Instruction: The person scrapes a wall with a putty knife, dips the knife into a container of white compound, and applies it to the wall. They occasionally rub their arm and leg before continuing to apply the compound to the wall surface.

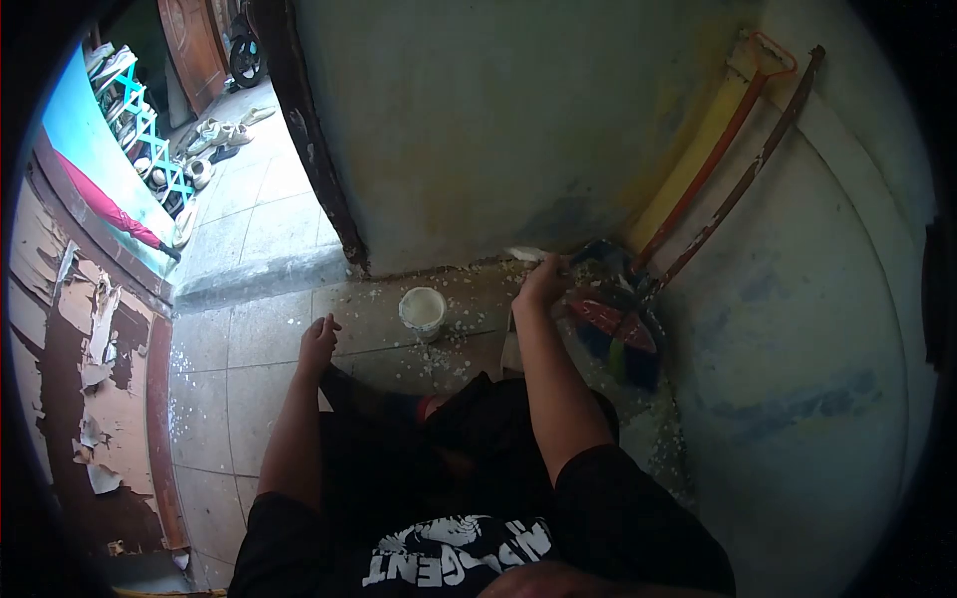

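My right hand [541, 284] is closed low against the painted wall [498, 130], beside a small white patch [528, 254] at the wall's foot. What its fingers hold, if anything, is too small to make out. My left hand [319, 341] hangs over the tiles near my left knee, fingers partly curled and apart, with nothing visible in it. Between the hands a white tub [423, 311] with pale contents stands on the floor, white flakes scattered around it.
A dustpan [613, 324] and a broom lie in the corner at the right, their orange handle [703, 174] and brown stick [743, 189] leaning on the wall. At the left are a peeling door [100, 399], a doorway step [259, 277] and a shoe rack [140, 125].
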`<state>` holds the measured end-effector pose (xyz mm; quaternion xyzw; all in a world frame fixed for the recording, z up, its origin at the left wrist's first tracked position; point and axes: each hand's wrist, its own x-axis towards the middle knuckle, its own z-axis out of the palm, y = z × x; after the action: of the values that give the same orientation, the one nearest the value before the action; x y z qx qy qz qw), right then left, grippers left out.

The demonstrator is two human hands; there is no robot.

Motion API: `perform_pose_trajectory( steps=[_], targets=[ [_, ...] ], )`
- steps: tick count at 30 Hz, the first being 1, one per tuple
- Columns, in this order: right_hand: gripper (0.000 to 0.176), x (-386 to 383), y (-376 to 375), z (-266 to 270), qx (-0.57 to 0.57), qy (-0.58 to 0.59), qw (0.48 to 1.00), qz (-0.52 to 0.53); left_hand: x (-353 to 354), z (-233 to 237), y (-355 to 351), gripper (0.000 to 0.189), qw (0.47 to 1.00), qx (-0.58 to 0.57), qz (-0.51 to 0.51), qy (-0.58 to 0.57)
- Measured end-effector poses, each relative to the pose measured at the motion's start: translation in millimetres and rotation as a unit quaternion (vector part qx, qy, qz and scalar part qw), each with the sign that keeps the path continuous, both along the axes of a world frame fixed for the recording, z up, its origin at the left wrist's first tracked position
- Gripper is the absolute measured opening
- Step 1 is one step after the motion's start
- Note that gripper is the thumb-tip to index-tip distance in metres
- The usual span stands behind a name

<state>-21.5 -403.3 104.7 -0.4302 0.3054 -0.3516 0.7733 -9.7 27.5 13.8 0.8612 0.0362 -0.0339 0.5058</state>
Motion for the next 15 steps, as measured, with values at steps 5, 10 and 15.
perform_pose_trajectory(
  steps=[5, 10, 15],
  targets=[
    [0.012, 10.8, 2.6, 31.2, 0.081, -0.069, 0.994, 0.032, -0.7, 2.7, -1.3, 0.048, 1.0, -0.001, 0.002, 0.012],
    [0.011, 11.3, -7.5, 80.2, 0.005, -0.234, 0.969, 0.079, 3.9, -5.4, 0.4, 0.048, 0.998, 0.055, -0.005, 0.006],
    [0.017, 1.8, -20.4, 68.9, -0.032, -0.29, 0.948, 0.124, -58.8, 72.0, -66.8, 0.038, 0.987, -0.024, -0.16, 0.008]
  ],
)
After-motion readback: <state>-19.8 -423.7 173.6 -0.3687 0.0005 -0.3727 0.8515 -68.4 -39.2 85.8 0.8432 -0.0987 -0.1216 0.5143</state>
